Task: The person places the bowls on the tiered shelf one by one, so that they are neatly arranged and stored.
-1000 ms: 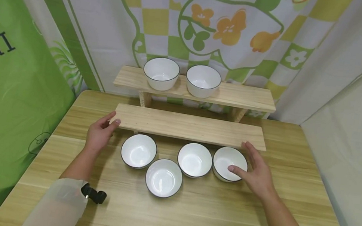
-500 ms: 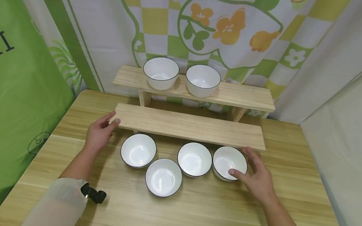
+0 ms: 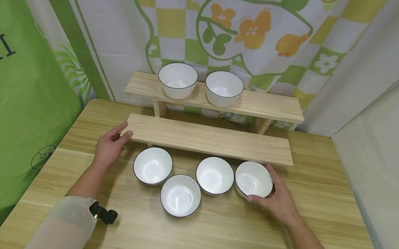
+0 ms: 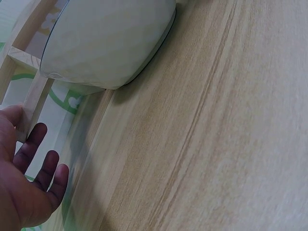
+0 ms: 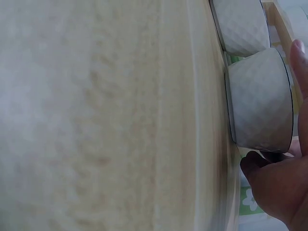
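Note:
My left hand (image 3: 109,146) pinches the left end of the lower wooden shelf board (image 3: 209,139), thumb above; in the left wrist view its other fingers stand off the board. My right hand (image 3: 281,199) holds the rightmost white bowl (image 3: 254,179), dark-rimmed, with the thumb at its near rim and fingers round its right side. That bowl stands upright on the table; in the right wrist view the fingers are partly hidden behind the bowl (image 5: 260,103). To its left stand a white bowl (image 3: 214,176), a nearer bowl (image 3: 180,196) and a left bowl (image 3: 152,166).
Two similar bowls, one left (image 3: 177,81) and one right (image 3: 223,89), stand on the upper shelf board (image 3: 269,105) behind. A patterned curtain (image 3: 174,22) hangs at the back. Green cloth (image 3: 12,97) borders the wooden table (image 3: 184,247) on the left.
My right hand has come down and closer around the rightmost bowl; its thumb has moved from over the bowl's inside to the near rim. The left hand and the bowls stay put.

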`<control>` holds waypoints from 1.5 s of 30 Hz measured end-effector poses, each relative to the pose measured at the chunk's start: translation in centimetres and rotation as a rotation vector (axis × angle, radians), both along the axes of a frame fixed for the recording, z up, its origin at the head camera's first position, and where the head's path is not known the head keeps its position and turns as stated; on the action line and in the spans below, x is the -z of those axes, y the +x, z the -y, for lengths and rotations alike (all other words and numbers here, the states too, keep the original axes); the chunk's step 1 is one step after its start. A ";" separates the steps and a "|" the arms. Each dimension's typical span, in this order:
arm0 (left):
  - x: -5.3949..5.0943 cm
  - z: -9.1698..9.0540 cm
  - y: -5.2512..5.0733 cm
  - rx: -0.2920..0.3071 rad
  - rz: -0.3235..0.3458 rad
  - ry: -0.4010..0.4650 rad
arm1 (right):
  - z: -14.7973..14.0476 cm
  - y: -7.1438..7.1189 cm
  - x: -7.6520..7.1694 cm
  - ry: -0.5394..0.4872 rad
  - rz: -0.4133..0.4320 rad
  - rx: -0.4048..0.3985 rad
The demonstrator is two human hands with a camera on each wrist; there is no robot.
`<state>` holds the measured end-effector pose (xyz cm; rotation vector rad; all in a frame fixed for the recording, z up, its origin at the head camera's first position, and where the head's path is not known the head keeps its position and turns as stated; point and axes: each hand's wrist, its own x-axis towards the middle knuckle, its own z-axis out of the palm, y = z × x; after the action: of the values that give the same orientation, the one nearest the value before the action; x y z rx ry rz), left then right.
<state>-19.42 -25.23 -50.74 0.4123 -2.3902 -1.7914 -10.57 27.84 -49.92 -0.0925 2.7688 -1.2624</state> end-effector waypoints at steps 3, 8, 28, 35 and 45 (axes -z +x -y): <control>0.2 0.0 -0.1 0.001 0.001 0.003 | 0.0 0.0 0.2 -0.002 -0.007 -0.029; 0.4 0.1 -0.2 0.007 0.000 0.004 | 0.1 0.1 0.6 -0.015 -0.015 -0.054; 0.2 0.1 -0.1 0.013 0.003 0.023 | 0.1 0.4 0.5 0.062 0.014 -0.005; -0.2 0.1 0.0 0.012 0.032 0.031 | -0.3 0.6 0.4 0.068 -0.007 -0.002; -0.3 0.0 0.0 0.013 0.031 0.048 | -0.7 0.7 -1.1 0.030 -0.010 0.013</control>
<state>-19.43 -25.23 -50.49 0.4336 -2.3799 -1.8642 -9.86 28.53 -48.87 -0.0798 2.8006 -1.2260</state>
